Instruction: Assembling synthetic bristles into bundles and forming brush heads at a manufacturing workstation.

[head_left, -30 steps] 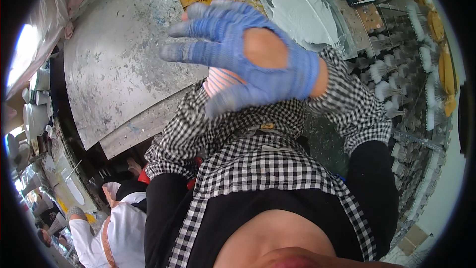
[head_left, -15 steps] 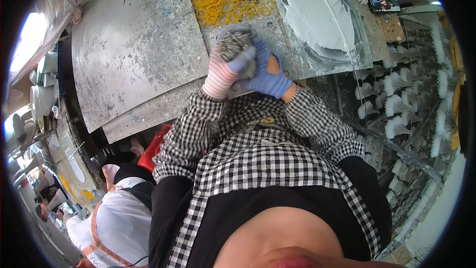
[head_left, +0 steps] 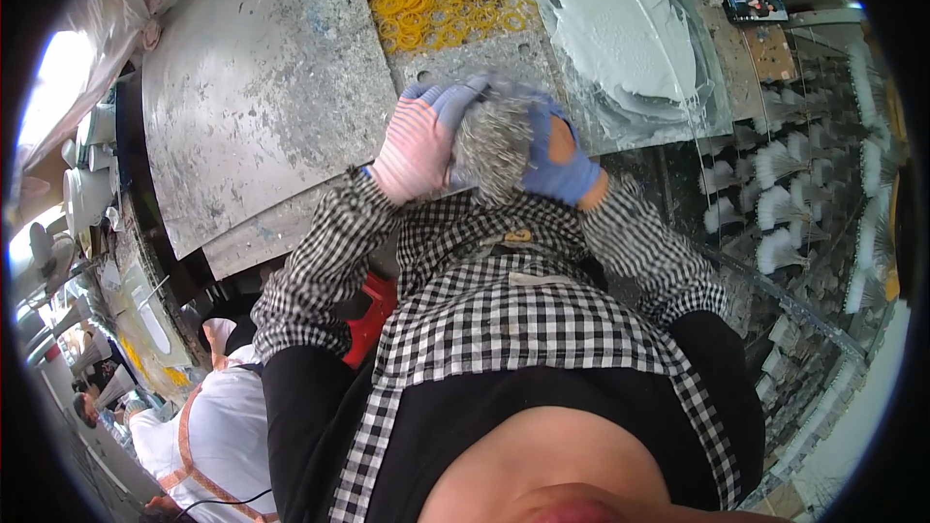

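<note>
A bundle of grey, speckled bristles is held between my two gloved hands in front of my apron, over the table's near edge. My left hand, in a pink-and-white striped glove with blue fingers, wraps around its left side. On the other side my right hand, in a blue glove with a hole baring skin at the back, presses against the bundle. The fingers of the right hand are partly hidden and blurred. Countless bristle ends face up toward me.
Yellow rubber bands lie scattered beyond my hands. To their right is a board spread with white paste, with a phone past it. White-tipped brushes hang at right. A metal sheet covers the left; a co-worker sits lower left.
The bundle has come nearer to me and slightly right, its bristle ends now more in view. My left hand has shifted left and its elbow has swung outward.
</note>
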`<state>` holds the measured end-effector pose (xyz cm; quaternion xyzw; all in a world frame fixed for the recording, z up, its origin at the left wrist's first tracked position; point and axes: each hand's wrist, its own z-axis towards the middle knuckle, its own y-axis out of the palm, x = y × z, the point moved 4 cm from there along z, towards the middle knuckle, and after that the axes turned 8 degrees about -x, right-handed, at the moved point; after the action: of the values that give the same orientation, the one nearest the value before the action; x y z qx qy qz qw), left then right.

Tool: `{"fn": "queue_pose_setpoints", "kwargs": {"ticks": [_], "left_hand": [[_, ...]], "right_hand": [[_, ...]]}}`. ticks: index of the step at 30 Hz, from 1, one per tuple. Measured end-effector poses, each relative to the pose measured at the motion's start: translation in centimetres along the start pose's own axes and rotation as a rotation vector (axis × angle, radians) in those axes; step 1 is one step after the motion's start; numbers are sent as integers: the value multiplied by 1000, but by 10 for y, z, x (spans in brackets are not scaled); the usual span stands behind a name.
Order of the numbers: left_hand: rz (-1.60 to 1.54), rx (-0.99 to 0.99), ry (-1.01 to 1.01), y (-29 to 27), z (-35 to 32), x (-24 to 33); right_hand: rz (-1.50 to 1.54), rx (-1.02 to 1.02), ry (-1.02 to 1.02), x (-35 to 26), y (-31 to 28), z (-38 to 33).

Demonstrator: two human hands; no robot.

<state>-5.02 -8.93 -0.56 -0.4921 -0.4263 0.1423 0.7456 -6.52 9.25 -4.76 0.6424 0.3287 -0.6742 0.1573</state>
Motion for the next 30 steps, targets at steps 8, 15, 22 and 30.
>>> {"fn": "queue_pose_setpoints", "kwargs": {"ticks": [8,15,22,30], "left_hand": [[-17,-57,-35,23,-13,6],[-119,46,-163,50,-23,6],[-1168,-137,-512,48,-74,62],[-1443,46,-847,113,-104,73]], "right_hand": [[-433,19,-171,5,1,-12],[-695,125,-344,15,12,-31],[-235,-211,138,-17,40,-83],[842,-205,557,10,63,-101]]}}
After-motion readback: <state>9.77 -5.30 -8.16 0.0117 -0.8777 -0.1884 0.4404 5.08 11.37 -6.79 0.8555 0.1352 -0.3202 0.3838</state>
